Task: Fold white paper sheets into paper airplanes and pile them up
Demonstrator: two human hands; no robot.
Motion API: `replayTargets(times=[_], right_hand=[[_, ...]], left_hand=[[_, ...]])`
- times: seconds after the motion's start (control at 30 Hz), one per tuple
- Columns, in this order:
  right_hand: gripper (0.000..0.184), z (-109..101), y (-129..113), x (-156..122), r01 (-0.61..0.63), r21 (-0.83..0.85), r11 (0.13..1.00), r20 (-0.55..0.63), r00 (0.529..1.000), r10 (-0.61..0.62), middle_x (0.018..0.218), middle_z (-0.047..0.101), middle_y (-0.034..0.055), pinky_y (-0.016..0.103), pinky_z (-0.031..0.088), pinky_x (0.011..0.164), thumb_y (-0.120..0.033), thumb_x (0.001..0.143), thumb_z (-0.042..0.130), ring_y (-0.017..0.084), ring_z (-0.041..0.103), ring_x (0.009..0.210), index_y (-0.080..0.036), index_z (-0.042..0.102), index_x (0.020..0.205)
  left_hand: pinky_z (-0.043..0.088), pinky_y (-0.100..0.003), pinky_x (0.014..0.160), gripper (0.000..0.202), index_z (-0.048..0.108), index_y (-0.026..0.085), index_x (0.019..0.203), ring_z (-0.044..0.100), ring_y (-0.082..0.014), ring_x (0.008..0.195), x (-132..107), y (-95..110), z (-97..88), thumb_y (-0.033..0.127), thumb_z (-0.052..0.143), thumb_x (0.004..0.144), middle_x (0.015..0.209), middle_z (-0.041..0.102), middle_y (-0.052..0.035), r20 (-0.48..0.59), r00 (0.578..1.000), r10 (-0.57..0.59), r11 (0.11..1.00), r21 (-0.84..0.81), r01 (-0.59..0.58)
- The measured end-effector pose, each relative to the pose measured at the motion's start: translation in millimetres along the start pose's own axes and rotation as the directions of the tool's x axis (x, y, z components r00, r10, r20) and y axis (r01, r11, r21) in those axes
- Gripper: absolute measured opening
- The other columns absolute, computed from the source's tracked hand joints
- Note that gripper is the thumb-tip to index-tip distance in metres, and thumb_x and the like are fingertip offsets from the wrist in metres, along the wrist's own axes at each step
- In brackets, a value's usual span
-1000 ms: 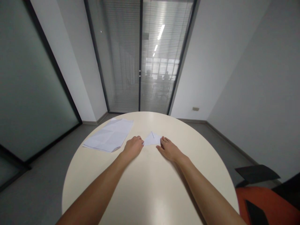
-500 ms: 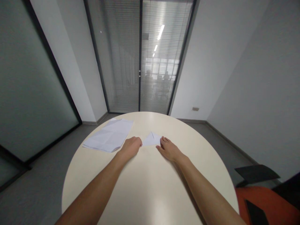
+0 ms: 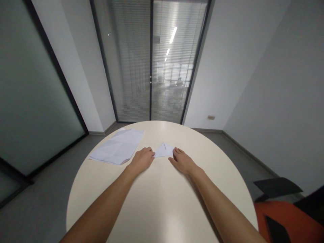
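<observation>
A small white folded paper [image 3: 162, 151], roughly triangular with a short dark line near its top, lies flat on the table between my hands. My left hand [image 3: 143, 158] is closed at its left corner, thumb and fingers pinched together there. Over the right corner rest the fingertips of my right hand [image 3: 184, 162], with the thumb held apart on the near side. Both corners of the paper are partly hidden under the fingers.
Several large creased white sheets [image 3: 118, 146] lie on the round cream table [image 3: 157, 202], left of my left hand. An orange chair [image 3: 286, 216] with black armrests stands at the right. Beyond the table is a glass partition [image 3: 167, 84] with blinds.
My left hand has shifted slightly to the right along the paper's left corner, and its fingers have moved a little. My right hand and the paper stay in place.
</observation>
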State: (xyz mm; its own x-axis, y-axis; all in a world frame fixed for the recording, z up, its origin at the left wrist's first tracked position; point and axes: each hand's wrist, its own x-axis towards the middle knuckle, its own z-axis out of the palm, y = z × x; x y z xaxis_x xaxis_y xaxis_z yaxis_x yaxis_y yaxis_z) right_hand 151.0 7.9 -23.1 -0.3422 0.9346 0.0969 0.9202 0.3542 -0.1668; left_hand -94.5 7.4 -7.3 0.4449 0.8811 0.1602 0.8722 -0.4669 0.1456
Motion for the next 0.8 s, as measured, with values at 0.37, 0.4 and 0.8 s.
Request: replayTargets(times=[0.37,0.4,0.8], right_hand=[[0.05,-5,-5,-1,-0.011,0.029,1.0,0.033,0.999,0.01,0.151,0.044,0.0249,0.041,0.027,0.12,-0.043,0.099,0.045,0.032,0.034,0.146,-0.004,0.062,0.124],[0.05,-6,-5,-1,-0.012,0.027,1.0,0.037,0.999,0.011,0.151,0.044,0.0252,0.04,0.026,0.12,-0.043,0.099,0.045,0.032,0.034,0.146,-0.003,0.062,0.125],[0.047,-2,-1,0,-0.009,0.037,0.999,0.01,1.0,0.009,0.151,0.045,0.024,0.043,0.029,0.118,-0.042,0.099,0.047,0.032,0.035,0.146,-0.006,0.062,0.126]], left_hand=[[0.047,-0.032,0.087,0.027,0.074,0.02,0.098,0.064,-0.0236,0.106,5,-3,-3.1,0.02,0.047,0.096,0.111,0.07,-0.0112,0.081,0.994,-0.067,0.997,0.036,0.064],[0.047,-0.032,0.087,0.027,0.073,0.019,0.097,0.065,-0.0239,0.105,5,-2,-4.0,0.018,0.047,0.095,0.109,0.07,-0.0124,0.09,0.992,-0.085,0.996,0.044,0.081],[0.052,-0.037,0.082,0.025,0.073,0.013,0.095,0.07,-0.0285,0.098,2,12,-14.6,0.008,0.05,0.088,0.099,0.073,-0.0183,0.148,0.983,-0.106,0.979,0.187,0.077]])
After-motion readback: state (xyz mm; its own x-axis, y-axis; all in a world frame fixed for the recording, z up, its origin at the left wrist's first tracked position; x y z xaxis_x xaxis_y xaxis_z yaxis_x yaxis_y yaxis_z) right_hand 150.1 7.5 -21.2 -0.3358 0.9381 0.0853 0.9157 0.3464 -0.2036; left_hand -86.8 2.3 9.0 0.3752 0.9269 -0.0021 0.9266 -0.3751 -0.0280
